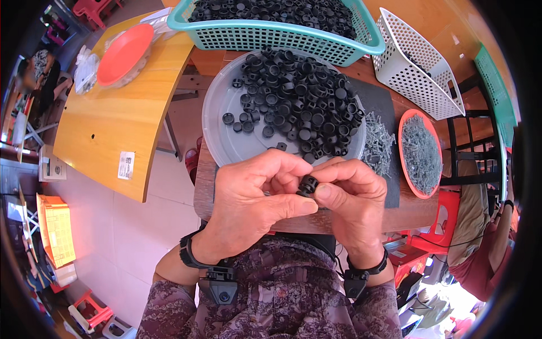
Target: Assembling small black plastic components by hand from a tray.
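Observation:
Close in front of me, my left hand (248, 195) and my right hand (355, 198) meet over the near edge of the table. Between their fingertips is a small ribbed black plastic part (307, 185). My right thumb and forefinger pinch it, while my left thumb and fingers close against its other side. What the left fingertips grip exactly is partly hidden. Just beyond the hands lies a round translucent tray (217, 121), heaped on its right with round black plastic caps (293, 96). Right of the tray is a loose pile of small metal screws (377, 144).
An orange-red dish (402, 135) of screws stands farther right. Behind the tray sits a teal basket (276, 37) of black parts, beside a white perforated basket (406, 73). A yellow table (101, 124) with a red plate (125, 55) stands left. Another person (480, 260) is at far right.

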`<action>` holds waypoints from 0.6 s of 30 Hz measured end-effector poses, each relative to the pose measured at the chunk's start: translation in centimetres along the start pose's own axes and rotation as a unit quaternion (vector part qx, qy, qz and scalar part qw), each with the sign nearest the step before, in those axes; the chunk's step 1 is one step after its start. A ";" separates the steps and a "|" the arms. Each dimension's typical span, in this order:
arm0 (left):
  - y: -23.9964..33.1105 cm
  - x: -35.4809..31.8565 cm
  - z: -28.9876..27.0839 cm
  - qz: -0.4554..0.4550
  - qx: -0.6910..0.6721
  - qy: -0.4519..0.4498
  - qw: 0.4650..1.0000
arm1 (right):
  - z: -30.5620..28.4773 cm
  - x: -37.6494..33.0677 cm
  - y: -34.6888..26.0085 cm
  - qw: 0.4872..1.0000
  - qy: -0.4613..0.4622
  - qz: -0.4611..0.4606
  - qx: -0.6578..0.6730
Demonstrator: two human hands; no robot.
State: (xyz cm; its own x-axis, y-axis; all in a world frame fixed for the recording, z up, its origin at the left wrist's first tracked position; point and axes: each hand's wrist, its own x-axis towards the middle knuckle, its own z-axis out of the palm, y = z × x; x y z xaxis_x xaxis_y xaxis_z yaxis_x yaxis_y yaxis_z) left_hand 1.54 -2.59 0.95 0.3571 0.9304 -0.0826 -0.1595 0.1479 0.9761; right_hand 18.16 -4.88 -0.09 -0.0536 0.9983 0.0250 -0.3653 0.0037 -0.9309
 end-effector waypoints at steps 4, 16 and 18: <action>-0.1 -0.1 0.0 0.039 0.027 0.002 0.999 | 0.2 0.0 0.2 1.000 -0.009 -0.026 -0.003; -0.2 -0.2 0.1 0.046 0.038 0.007 0.998 | 0.3 -0.2 -0.1 0.999 -0.013 -0.027 -0.031; -0.3 -0.1 -0.1 0.041 0.034 -0.001 0.999 | 0.3 -0.2 0.0 0.999 -0.011 -0.032 -0.028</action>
State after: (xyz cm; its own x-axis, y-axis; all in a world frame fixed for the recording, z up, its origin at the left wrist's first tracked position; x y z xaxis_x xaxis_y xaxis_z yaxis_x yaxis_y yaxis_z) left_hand 1.43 -2.70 0.63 0.3473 0.9378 -0.0024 -0.1257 0.0490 0.9909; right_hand 17.91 -5.06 0.02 -0.0525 0.9943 0.0931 -0.3164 0.0719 -0.9459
